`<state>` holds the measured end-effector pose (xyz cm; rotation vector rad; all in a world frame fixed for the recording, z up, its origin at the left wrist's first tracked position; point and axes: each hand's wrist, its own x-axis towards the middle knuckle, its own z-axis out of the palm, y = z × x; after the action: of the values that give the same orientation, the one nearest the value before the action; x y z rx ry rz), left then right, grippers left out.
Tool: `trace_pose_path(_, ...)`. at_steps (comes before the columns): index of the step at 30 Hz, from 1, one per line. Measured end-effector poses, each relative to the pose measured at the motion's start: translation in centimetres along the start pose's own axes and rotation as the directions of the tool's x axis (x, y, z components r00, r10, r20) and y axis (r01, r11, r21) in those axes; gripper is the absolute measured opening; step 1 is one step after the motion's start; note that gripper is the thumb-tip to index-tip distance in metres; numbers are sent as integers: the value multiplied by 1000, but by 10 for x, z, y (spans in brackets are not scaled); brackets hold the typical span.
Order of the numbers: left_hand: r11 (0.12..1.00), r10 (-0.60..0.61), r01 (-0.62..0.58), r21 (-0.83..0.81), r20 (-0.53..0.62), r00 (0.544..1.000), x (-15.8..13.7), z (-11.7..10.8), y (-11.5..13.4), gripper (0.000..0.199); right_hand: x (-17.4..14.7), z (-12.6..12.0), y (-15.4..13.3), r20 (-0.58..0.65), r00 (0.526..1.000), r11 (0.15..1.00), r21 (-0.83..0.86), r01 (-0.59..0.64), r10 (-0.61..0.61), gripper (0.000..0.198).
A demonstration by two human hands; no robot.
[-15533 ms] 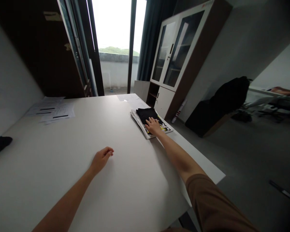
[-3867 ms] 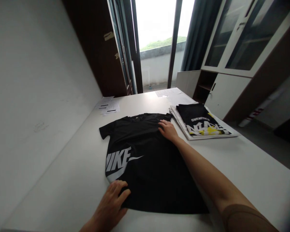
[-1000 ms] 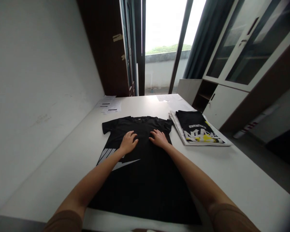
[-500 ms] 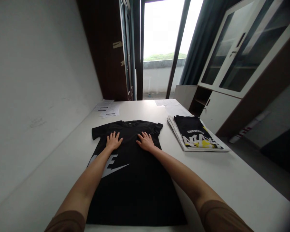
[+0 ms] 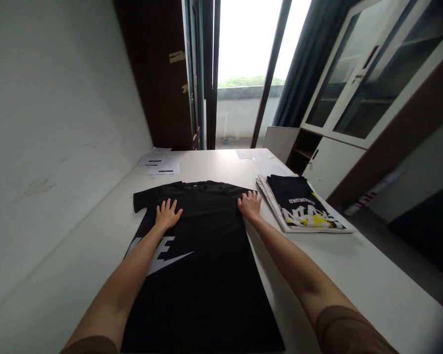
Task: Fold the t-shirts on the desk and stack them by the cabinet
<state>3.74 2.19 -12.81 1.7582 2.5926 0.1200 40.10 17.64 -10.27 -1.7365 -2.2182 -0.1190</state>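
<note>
A black T-shirt (image 5: 210, 275) with grey lettering and a grey swoosh lies spread on the white table (image 5: 317, 285), its collar toward the far end. My left hand (image 5: 168, 215) rests flat on the upper chest at the left, fingers spread. Over at the right sleeve, my right hand (image 5: 249, 204) lies on the cloth with its fingers stretched out and apart, covering much of that sleeve. Part of the lettering is hidden under my left forearm.
Right of the T-shirt sits a stack of folded shirts (image 5: 306, 206), a black one with white and yellow print on top. Paper sheets (image 5: 162, 162) lie at the far left. A wall (image 5: 59, 147) borders the left side; a white cabinet (image 5: 334, 162) stands at the right.
My right hand has moved right from the chest onto the right sleeve, which now lies flatter and farther out. My left hand stays on the left chest.
</note>
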Motion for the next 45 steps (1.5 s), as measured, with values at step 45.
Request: trace_pose_path(45,951,306,-303,-57,45,951,158,25,63,80,114,77,-91,279,877,917,200,346,-391,65)
